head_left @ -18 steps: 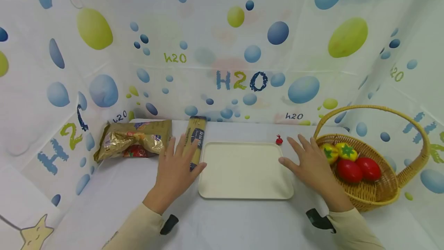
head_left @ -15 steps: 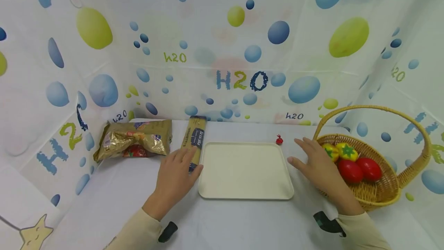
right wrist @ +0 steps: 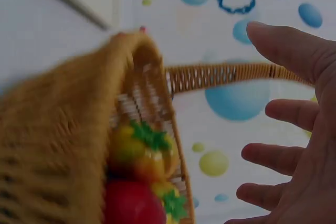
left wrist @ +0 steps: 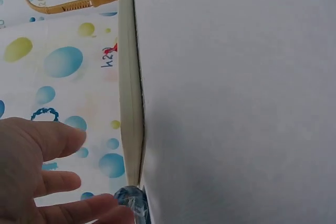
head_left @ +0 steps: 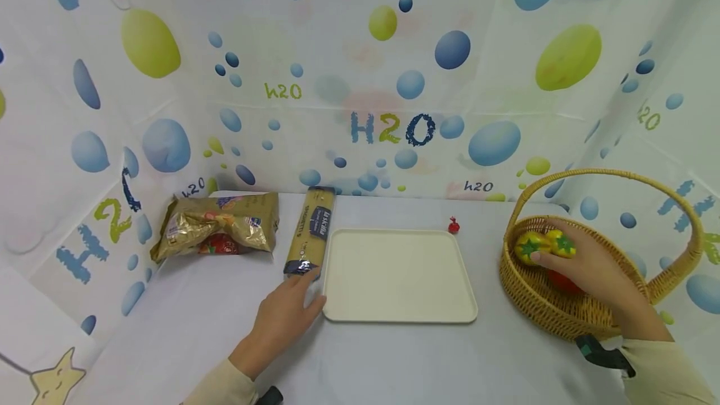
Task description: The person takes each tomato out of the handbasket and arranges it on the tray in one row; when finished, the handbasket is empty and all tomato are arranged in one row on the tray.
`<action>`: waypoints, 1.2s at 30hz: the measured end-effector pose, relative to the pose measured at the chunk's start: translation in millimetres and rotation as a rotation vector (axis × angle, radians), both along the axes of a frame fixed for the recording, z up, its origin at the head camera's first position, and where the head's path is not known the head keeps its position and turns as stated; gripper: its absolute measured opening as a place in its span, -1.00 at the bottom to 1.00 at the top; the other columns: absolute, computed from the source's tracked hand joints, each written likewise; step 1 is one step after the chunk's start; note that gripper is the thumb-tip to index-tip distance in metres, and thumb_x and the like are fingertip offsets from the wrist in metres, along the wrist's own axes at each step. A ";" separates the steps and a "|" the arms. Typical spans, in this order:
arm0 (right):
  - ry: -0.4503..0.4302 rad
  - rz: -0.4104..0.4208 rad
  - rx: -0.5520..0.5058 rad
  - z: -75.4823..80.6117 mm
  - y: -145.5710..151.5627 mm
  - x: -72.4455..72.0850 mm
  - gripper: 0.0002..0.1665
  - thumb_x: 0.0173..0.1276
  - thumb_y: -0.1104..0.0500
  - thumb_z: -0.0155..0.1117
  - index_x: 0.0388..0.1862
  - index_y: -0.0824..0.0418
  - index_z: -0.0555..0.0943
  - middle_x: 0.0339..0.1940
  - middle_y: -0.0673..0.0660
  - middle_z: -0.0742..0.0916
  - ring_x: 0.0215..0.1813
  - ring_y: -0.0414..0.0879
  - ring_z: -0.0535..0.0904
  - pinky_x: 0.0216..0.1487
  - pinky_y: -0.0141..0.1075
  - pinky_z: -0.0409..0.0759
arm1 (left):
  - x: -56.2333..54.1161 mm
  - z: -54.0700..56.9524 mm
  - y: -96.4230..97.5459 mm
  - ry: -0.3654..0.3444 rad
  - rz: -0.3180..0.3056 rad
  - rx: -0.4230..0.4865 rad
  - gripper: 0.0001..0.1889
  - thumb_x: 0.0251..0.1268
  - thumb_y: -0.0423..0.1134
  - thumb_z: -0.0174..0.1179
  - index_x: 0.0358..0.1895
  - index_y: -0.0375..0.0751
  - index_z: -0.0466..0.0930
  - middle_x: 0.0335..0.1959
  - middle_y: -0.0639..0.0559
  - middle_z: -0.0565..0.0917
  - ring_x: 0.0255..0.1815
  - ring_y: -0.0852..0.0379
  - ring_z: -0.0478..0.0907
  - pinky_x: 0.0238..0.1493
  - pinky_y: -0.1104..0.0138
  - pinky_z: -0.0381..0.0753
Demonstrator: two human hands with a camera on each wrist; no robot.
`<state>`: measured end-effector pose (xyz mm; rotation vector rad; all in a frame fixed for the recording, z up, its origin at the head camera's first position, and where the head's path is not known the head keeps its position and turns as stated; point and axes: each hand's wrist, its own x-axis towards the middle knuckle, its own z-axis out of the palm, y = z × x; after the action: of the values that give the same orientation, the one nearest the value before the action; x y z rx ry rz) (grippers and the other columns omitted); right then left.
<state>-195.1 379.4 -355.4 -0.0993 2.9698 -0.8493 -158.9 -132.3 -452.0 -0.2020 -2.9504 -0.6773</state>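
Note:
My right hand is over the wicker basket, its fingers fairly straight and apart in the right wrist view. Two small yellow peppers with green tops lie in the basket beside its thumb. Red rounded items, one of them plain in the right wrist view, are mostly covered by the hand in the head view. My left hand has loosely bent fingers at the near end of a spaghetti packet. That packet lies flat along the left side of a cream tray with nothing on it.
A shiny gold bag lies at the back left. Behind the tray's far right corner is a tiny red object. The basket's tall handle arches over its right part. A patterned curtain encloses the white table.
My right hand has moved right, from beside the basket to over its contents. The left hand has drawn back toward me along the spaghetti packet, uncovering most of it.

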 end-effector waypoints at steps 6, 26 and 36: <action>-0.077 -0.004 0.043 4.4 35.9 -20.1 0.22 0.41 -0.31 0.24 0.68 0.25 -0.18 0.50 0.66 0.14 0.39 0.66 0.14 0.14 0.57 0.24 | -0.7 -3.1 0.5 -0.168 -0.006 0.157 -0.42 0.23 -0.11 0.40 0.32 -0.18 0.56 -0.03 -0.14 0.75 -0.16 -0.01 0.70 -0.23 0.10 0.66; -0.130 0.126 -0.099 -9.7 68.2 -59.9 0.10 0.45 -0.09 0.29 0.69 0.19 -0.12 0.56 0.60 0.10 0.48 0.65 -0.02 0.21 0.57 0.10 | 2.1 -2.5 -11.7 -0.449 0.022 0.598 -0.52 0.23 -0.23 0.40 0.22 -0.18 0.59 -0.13 -0.04 0.65 -0.27 0.08 0.60 -0.32 0.21 0.61; -0.041 0.210 -0.118 -18.6 82.2 -71.6 -0.07 0.49 0.05 0.27 0.66 0.19 0.04 0.57 0.38 0.30 0.49 0.28 0.27 0.15 0.20 0.47 | 5.4 -1.6 -13.0 -0.464 -0.010 0.656 -0.54 0.26 -0.21 0.37 0.21 -0.23 0.59 -0.15 -0.04 0.66 -0.32 0.08 0.60 -0.38 0.24 0.53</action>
<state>-266.8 461.6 -373.9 -0.3861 2.8055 -0.9826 -153.5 -145.4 -453.6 0.0051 -2.9051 -1.8461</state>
